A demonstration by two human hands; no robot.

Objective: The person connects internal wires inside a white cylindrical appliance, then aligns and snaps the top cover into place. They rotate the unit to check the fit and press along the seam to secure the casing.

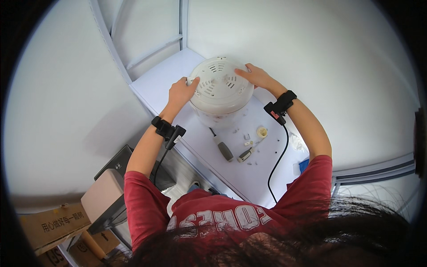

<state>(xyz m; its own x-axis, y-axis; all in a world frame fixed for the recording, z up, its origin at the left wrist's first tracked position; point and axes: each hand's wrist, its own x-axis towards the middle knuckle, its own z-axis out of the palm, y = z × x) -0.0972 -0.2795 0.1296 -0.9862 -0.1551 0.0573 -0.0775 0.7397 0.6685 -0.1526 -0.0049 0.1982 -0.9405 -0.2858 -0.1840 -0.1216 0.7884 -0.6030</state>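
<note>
A round white appliance [224, 119] stands on the white table with its vented bottom cover [219, 91] facing up; it looks like an upturned rice cooker. My left hand [181, 92] grips the cover's left rim, thumb on top. On the far right side, my right hand [259, 76] holds the same rim, its thumb lying across the cover. The fingers under the rim are hidden on both sides. Whether the cover is separated from the body, I cannot tell. Nearer to me lies a screwdriver [224, 150] with a grey and white handle.
Beside the screwdriver are a shorter grey-handled tool [245, 154], a cream round part [262, 132] and several small screws and bits. Walls border the table [195, 144] at the back and right. A pink-beige seat [103, 194] and cardboard boxes [60, 226] stand at lower left.
</note>
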